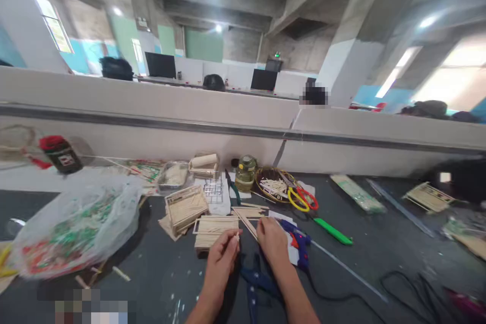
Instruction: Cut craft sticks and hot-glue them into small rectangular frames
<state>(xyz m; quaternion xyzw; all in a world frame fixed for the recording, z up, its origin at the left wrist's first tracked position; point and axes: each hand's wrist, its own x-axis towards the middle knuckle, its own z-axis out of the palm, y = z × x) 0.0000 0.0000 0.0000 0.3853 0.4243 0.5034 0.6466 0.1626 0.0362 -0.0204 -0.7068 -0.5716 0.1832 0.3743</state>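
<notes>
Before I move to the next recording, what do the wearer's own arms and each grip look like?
Both are human: the left grip and right grip are ungloved five-fingered hands. No sleeve, watch or bracelet shows on either visible forearm. The image is too soft to rule out small rings.

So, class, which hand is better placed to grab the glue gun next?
Probably the right hand: the glue gun lies just beside it, while the left hand is farther off, by the stick stack.
</notes>
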